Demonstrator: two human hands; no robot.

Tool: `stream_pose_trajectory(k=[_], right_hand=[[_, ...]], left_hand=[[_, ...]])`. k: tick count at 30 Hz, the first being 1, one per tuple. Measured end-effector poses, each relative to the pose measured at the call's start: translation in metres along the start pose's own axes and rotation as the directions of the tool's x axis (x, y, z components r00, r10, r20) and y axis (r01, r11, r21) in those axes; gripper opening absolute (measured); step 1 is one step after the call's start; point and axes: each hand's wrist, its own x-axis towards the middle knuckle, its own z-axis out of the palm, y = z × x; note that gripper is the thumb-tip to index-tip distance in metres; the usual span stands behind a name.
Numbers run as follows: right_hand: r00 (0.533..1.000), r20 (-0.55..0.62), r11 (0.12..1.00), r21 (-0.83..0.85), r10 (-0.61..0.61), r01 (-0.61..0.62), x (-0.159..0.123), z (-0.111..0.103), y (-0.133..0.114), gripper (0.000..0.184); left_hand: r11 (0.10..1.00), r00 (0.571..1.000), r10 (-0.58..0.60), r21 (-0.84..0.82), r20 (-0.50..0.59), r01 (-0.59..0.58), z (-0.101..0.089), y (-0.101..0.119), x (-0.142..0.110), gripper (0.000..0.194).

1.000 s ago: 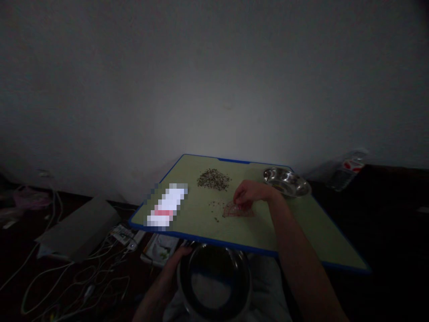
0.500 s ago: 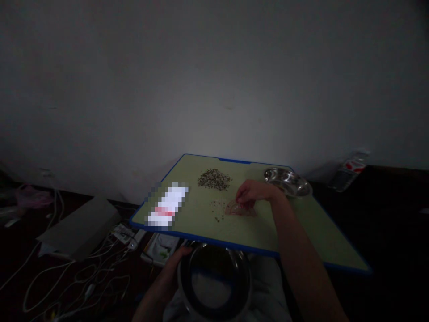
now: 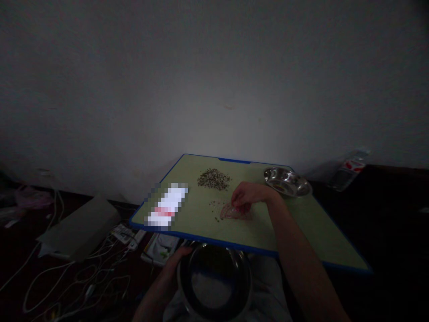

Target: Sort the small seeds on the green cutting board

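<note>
My right hand (image 3: 246, 195) is closed on a clear protractor with reddish markings (image 3: 231, 213), held low at the tabletop. Just left of the protractor lie scattered dark and pale grains (image 3: 216, 209). A larger heap of mixed dark and pale grains (image 3: 213, 179), perhaps seeds, lies farther back on the pale green table (image 3: 197, 223). Below the near table edge, my left hand (image 3: 177, 264) grips the left rim of a shiny metal bowl (image 3: 214, 286) at my lap. The inside of this bowl is dark, so its contents cannot be made out.
A second metal bowl (image 3: 288, 182) stands at the table's back right. A blurred bright phone-like object (image 3: 168, 205) lies at the left. A plastic bottle (image 3: 350, 170) is beyond the right edge. Cables (image 3: 90, 277), a grey box (image 3: 80, 228) and a tray (image 3: 161, 248) are at lower left.
My right hand has moved slightly left and toward me with the protractor, whose edge is now nearer the loose grains. My left hand and the bowl look unchanged.
</note>
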Motion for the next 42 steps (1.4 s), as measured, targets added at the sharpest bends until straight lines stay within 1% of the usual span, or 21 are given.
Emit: stream_pose_trajectory(k=[3,4,8,9,12,17,19,25,27,29,31,36,39,42], right_hand=[[1.000,0.017,1.000,0.002,0.000,0.000,-0.002,0.002,-0.002,0.025],[1.000,0.019,1.000,0.001,-0.003,0.003,-0.003,0.003,-0.002,0.026],[0.999,0.042,1.000,0.007,-0.003,0.003,-0.002,0.004,-0.002,0.029],[0.999,0.043,1.000,0.011,-0.003,0.003,-0.001,0.004,-0.001,0.029],[1.000,0.026,1.000,0.027,-0.001,0.000,0.001,0.005,0.000,0.028],[0.999,0.028,0.999,0.040,-0.024,0.022,0.005,0.007,-0.001,0.026],[0.999,0.012,0.999,0.022,-0.035,0.034,0.006,0.009,-0.003,0.023],[0.996,-0.034,0.996,-0.003,-0.087,0.087,0.013,0.014,-0.005,0.021],[0.995,-0.032,0.996,-0.002,-0.091,0.091,0.015,0.017,-0.006,0.020],[0.996,0.007,0.996,0.011,-0.087,0.087,0.015,0.021,-0.009,0.020],[0.994,0.077,0.996,0.037,-0.084,0.081,0.015,0.026,-0.012,0.021],[0.972,0.220,0.995,0.073,-0.085,0.070,0.017,0.039,-0.020,0.024],[0.957,0.267,0.990,0.109,-0.115,0.088,0.019,0.044,-0.021,0.027],[0.950,0.284,0.985,0.145,-0.129,0.090,0.021,0.045,-0.021,0.025]], left_hand=[[0.997,0.996,0.083,0.005,-0.017,-0.083,0.001,-0.001,-0.002,0.015],[0.996,0.996,0.084,0.003,-0.017,-0.084,0.002,0.000,-0.003,0.015],[0.999,0.998,-0.052,0.002,0.017,0.052,0.001,0.002,0.000,0.018],[0.998,0.997,-0.068,0.003,0.031,0.068,0.000,0.002,0.001,0.018],[0.999,0.998,-0.048,0.018,0.044,0.047,-0.002,0.002,0.005,0.019],[0.999,0.999,-0.025,0.039,0.023,0.024,-0.006,0.001,0.007,0.018],[0.999,1.000,-0.023,0.038,0.017,0.023,-0.006,0.000,0.006,0.018],[0.999,1.000,-0.026,-0.021,-0.007,0.026,0.001,0.005,-0.002,0.016],[0.999,1.000,-0.021,-0.028,-0.009,0.021,0.004,0.007,-0.004,0.016],[1.000,1.000,-0.004,-0.026,-0.017,0.004,0.004,0.008,-0.005,0.015],[1.000,1.000,0.009,-0.012,-0.025,-0.009,0.002,0.008,-0.004,0.015],[0.999,0.999,0.038,-0.003,0.000,-0.038,-0.006,0.004,0.002,0.014],[0.999,0.999,0.038,-0.015,0.003,-0.038,-0.005,0.004,0.002,0.013],[0.998,0.998,0.063,-0.016,-0.010,-0.063,-0.003,0.006,0.001,0.013]])
